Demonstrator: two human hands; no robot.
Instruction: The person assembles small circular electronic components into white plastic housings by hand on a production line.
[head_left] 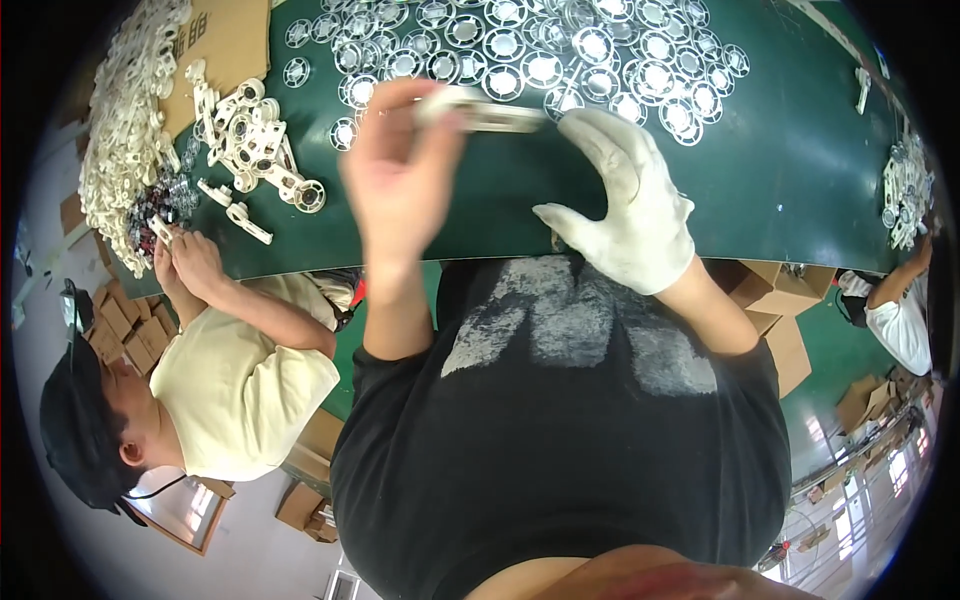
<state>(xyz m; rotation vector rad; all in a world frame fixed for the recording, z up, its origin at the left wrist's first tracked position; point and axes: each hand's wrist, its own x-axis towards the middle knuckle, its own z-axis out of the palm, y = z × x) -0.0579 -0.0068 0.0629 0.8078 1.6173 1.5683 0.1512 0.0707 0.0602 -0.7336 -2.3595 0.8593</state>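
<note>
My left hand (398, 190), bare and slightly blurred, is closed on the round end of a long white plastic part (500, 117), held above the green table. Its narrow end points right, toward my right hand (638, 215). That hand wears a white glove; its fingers are stretched out with the thumb apart, and nothing shows in it. The fingertips come close to the part's end, but I cannot tell whether they touch. Beyond both hands lie many clear round discs (504, 43) with silvery centres.
Left on the green table (790, 170) lies a loose heap of white parts (250, 140), beside a cardboard sheet (235, 45) and a larger white pile (120, 130). A co-worker's hands (190, 260) handle a small part there. Another pile (905, 195) sits at the far right.
</note>
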